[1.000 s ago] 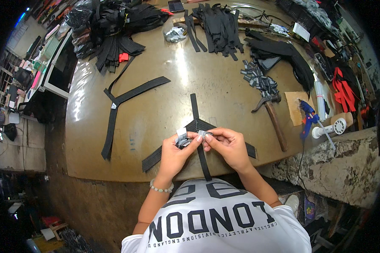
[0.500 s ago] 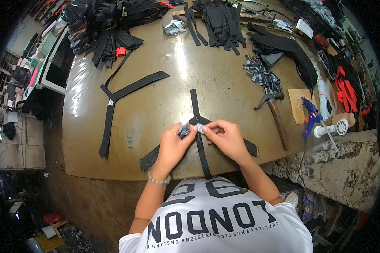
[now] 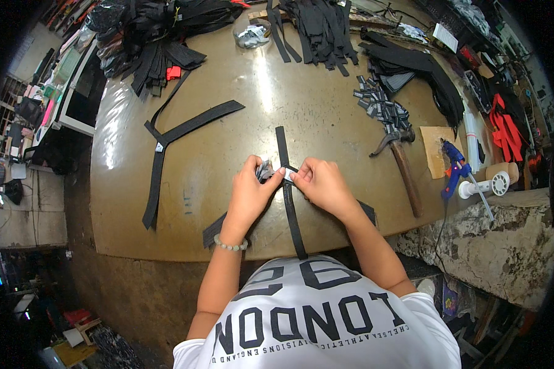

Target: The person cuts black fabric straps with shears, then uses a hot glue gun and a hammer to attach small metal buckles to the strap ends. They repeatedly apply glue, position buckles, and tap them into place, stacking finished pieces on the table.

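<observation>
In front of me on the table lies a black webbing strap piece [image 3: 294,215], one strip running toward my body and others slanting out under my forearms. My left hand [image 3: 249,194] is closed round a small bunch of grey labels [image 3: 264,171], its thumb at the strap junction. My right hand [image 3: 325,186] is closed, thumb and fingertips on a small white label [image 3: 289,174] at that junction. The fingers partly cover the label and the joint. To the left rests a similar Y-shaped black strap [image 3: 156,184] with a white label at its joint.
A hammer [image 3: 405,175] lies on the right beside a pile of small grey labels [image 3: 385,111]. Further right are a blue glue gun [image 3: 453,163] and a white spool [image 3: 486,186]. Bundles of black webbing [image 3: 320,37] and a clear tub [image 3: 252,35] stand along the far side.
Both hands have moved slightly away from my body over the strap junction. The white label now lies flatter against the straps under my thumbs.
</observation>
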### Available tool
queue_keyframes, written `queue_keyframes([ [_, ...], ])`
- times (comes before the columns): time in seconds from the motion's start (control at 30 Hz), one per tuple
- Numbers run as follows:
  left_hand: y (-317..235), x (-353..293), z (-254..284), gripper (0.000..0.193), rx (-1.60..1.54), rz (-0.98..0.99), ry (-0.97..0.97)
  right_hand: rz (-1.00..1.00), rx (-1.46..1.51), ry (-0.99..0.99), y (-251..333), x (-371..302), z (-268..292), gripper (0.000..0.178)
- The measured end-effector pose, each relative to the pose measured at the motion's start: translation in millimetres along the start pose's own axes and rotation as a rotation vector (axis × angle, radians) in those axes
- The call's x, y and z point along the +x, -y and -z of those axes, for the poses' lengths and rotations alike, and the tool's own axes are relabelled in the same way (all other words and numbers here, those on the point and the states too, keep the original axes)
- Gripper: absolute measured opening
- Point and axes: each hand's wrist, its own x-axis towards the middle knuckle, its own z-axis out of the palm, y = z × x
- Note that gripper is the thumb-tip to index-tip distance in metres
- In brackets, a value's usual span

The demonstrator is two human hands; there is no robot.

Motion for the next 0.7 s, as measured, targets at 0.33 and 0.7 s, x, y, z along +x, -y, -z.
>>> queue_keyframes([
  [0.33,6.7,-18.1,22.8,0.02,-0.184,0.031,-0.054,-0.02,0.05,0.039,2.9,1.2,1.9,0.027],
  [0.7,4.2,-32.9,5.1,0.022,0.047,-0.299,0.008,-0.016,0.054,0.045,3.4,2.3,2.4,0.026],
])
